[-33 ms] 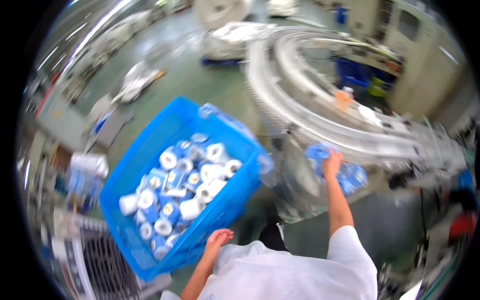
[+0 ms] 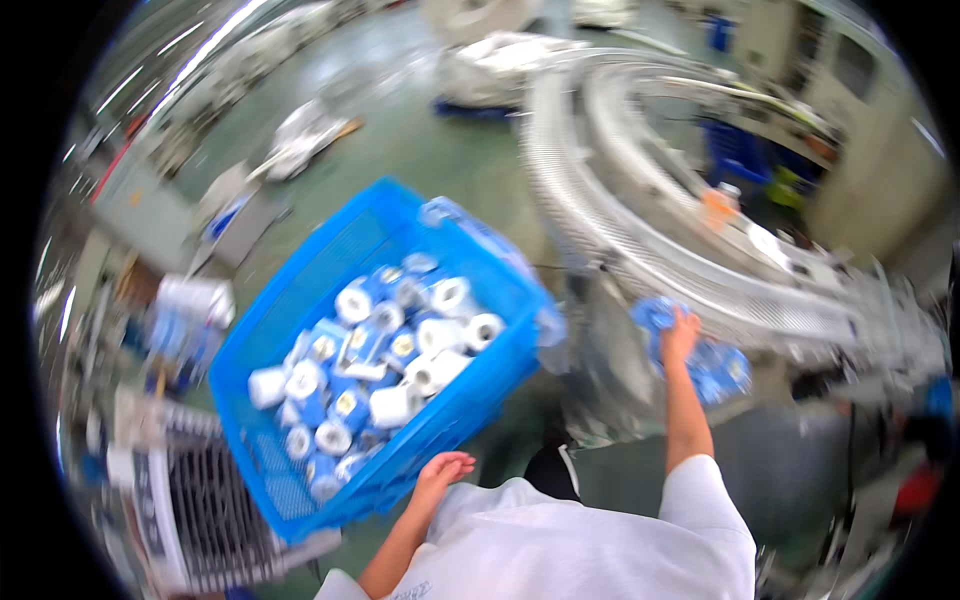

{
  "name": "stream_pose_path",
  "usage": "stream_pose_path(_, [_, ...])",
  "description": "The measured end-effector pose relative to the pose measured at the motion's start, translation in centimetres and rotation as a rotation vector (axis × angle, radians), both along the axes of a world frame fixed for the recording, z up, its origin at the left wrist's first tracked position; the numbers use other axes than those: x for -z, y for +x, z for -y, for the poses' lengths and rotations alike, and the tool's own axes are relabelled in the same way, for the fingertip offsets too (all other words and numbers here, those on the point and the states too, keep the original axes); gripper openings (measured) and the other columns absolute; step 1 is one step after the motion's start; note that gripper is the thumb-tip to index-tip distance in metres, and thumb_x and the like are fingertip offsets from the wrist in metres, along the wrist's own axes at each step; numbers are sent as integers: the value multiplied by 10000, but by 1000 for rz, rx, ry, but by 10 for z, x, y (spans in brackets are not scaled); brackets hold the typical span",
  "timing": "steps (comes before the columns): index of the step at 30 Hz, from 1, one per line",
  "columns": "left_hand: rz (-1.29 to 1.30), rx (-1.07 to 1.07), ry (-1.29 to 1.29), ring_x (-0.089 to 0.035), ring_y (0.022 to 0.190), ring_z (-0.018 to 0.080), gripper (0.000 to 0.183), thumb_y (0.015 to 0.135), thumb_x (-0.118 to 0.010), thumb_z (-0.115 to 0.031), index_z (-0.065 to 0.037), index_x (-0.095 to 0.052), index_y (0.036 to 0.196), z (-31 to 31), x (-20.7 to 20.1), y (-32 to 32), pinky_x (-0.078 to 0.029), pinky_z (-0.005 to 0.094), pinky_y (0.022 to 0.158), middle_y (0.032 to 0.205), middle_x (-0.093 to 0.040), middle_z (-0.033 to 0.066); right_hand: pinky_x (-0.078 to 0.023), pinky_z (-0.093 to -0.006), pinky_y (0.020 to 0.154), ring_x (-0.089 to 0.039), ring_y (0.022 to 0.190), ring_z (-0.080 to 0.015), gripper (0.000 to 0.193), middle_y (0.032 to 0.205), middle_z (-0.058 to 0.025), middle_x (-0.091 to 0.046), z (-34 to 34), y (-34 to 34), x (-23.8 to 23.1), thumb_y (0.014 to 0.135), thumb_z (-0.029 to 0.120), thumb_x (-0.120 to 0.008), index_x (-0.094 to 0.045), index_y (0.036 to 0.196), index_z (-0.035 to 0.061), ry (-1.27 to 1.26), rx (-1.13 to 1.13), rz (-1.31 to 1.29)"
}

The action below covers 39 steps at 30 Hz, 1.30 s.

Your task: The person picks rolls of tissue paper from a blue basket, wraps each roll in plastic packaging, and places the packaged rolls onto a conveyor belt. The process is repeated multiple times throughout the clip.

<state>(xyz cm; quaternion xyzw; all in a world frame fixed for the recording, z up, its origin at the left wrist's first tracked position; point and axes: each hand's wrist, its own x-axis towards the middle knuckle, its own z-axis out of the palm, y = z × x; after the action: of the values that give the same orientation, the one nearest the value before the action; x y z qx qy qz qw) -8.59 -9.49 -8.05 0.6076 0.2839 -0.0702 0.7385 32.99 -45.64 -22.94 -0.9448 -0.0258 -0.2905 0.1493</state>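
My right hand (image 2: 681, 337) is closed on a crumpled piece of blue clear plastic film (image 2: 715, 372), which spreads out on both sides of my fingers next to the curved conveyor. My left hand (image 2: 444, 474) holds nothing. Its fingers stretch out beside the near right side of a large blue plastic basket (image 2: 262, 318), without visibly gripping it. Inside the basket lies a loose heap of small white rolls (image 2: 392, 406), many in blue-printed wrappers, at all angles.
A curved metal conveyor (image 2: 560, 185) sweeps from the back round to the right. An orange-filled bottle (image 2: 719, 207) stands along its inner side. A large clear plastic bag (image 2: 598, 375) hangs below it. To the left of the basket is a dark grated stand (image 2: 208, 510).
The whole scene has shifted a little to the right in the picture, as the view turns left. My right hand keeps its hold on the film; my left hand stays by the basket.
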Motion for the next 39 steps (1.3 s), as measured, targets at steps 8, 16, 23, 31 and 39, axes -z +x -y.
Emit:
stream_pose_path(8, [-191,-126,44,-547,1012,160,238,914,-457,-156,-31,-533,1102,21,-39,40,-414,282,886,1093,-583,90,-391,-333,907,-369,1212,-237,419,1300,-84,-403,6,-36,203,815,176,-521,-520,1215,53,-902,-552,-1117])
stream_pose_path(16, [-101,11,-22,-551,994,144,278,895,-503,-192,-51,-518,1135,-49,-111,103,-448,280,792,1101,-575,80,-377,-327,922,-420,1163,-244,424,1254,-110,-450,-38,39,177,800,133,-533,-511,1210,29,-530,-379,-1264])
stream_pose_path(23, [-124,-398,753,-451,1142,284,907,674,-760,-333,13,-236,1328,-299,78,152,-405,351,914,1312,-361,192,-365,-321,935,-464,1119,-250,429,1214,-133,-491,11,50,126,788,95,-543,-503,1206,7,799,-117,-1122])
stream_pose_path(31, [-482,-321,1132,-178,1312,411,1273,464,-837,-467,-82,-57,1394,-379,113,282,-225,423,1061,1422,-90,285,-344,-333,967,-463,1125,-239,416,1206,-140,-499,-24,-66,-39,780,38,-551,-500,1190,-9,598,6,-476])
stream_pose_path(39, [57,-642,528,-466,1101,315,902,592,-797,-348,-123,-275,1293,-394,134,252,-409,400,891,1238,-410,186,-372,-293,928,-470,1100,-180,400,1202,-96,-494,-114,-109,-131,809,37,-543,-480,1202,8,997,-198,-477])
